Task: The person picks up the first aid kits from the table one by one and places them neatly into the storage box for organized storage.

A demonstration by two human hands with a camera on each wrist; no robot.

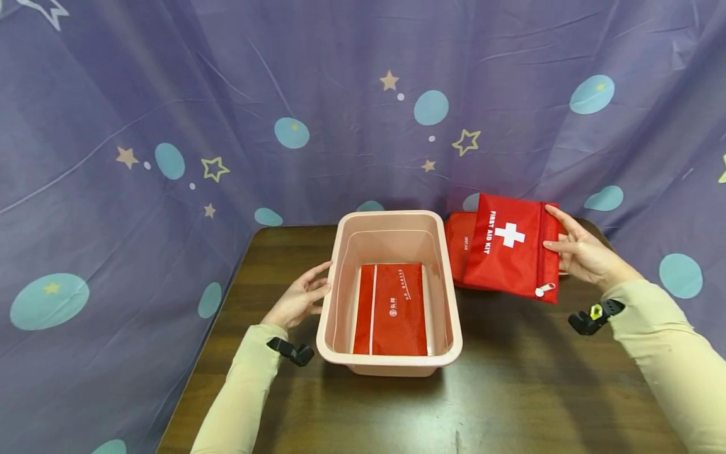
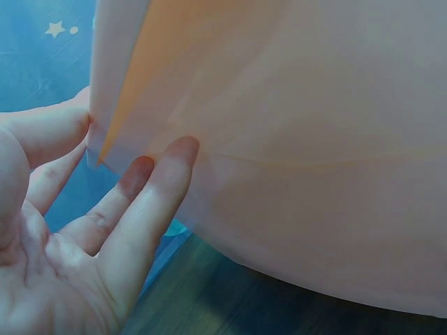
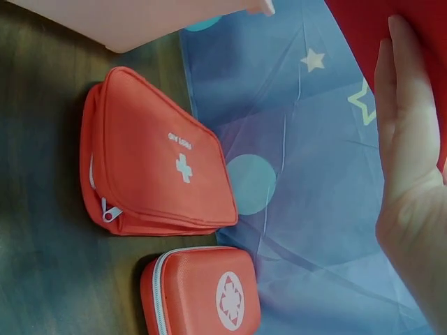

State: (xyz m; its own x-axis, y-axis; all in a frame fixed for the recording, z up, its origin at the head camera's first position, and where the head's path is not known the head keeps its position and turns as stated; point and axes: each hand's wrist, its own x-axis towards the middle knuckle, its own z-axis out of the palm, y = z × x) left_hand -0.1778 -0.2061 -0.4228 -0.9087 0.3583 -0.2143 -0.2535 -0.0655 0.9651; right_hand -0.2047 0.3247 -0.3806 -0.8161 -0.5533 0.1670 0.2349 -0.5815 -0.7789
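Observation:
My right hand [image 1: 587, 255] holds a flat red first aid pouch [image 1: 507, 243] by its zipped edge, raised above the table right of a pink plastic bin [image 1: 391, 359]. The pouch bears a white cross, and a zip pull hangs at its lower corner. In the right wrist view, extended fingers [image 3: 412, 91] lie along one face of it. My left hand [image 1: 300, 296] touches the left side of the bin; the left wrist view shows fingertips [image 2: 183, 146] against its outer wall, under the rim. Another red pouch [image 1: 397, 309] with a white stripe lies flat on the bin's floor.
Behind the held pouch, a red soft first aid bag [image 3: 157, 153] sits on the brown wooden table [image 1: 386, 416]. Beside that bag is a red hard-looking case [image 3: 202, 293] with a white oval emblem. A purple patterned curtain [image 1: 340, 82] hangs along the back and left.

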